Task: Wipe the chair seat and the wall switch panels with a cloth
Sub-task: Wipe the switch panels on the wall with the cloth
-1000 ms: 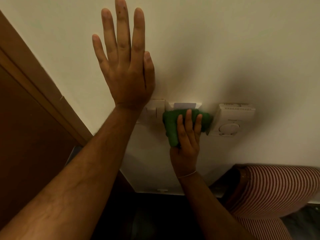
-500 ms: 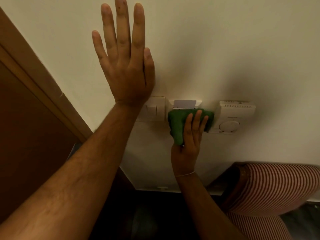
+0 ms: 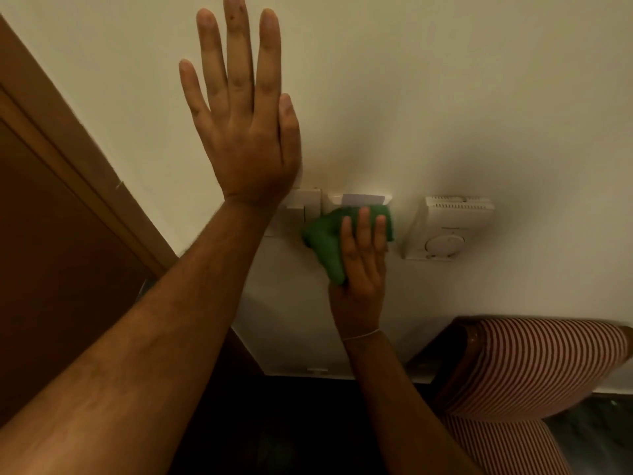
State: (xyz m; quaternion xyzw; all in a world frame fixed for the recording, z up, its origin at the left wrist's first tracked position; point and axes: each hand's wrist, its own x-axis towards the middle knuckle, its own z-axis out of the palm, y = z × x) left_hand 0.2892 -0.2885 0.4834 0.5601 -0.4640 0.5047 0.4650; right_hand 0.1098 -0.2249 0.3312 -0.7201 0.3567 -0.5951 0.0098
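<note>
My right hand presses a green cloth flat against the middle wall panel, a key-card holder with a card sticking out of its top. The cloth covers most of that panel. To its left is a white light switch panel, partly behind my left wrist. At the right, a white thermostat with a round dial stays uncovered. My left hand lies flat on the cream wall above the switch, fingers spread, holding nothing. The chair with red-and-white striped upholstery stands at the lower right, against the wall.
A brown wooden door frame and door run diagonally along the left. The floor below is dark. A white skirting board runs along the foot of the wall.
My right hand has slid the cloth leftward, off the thermostat's edge and toward the light switch panel. My left hand has stayed flat on the wall.
</note>
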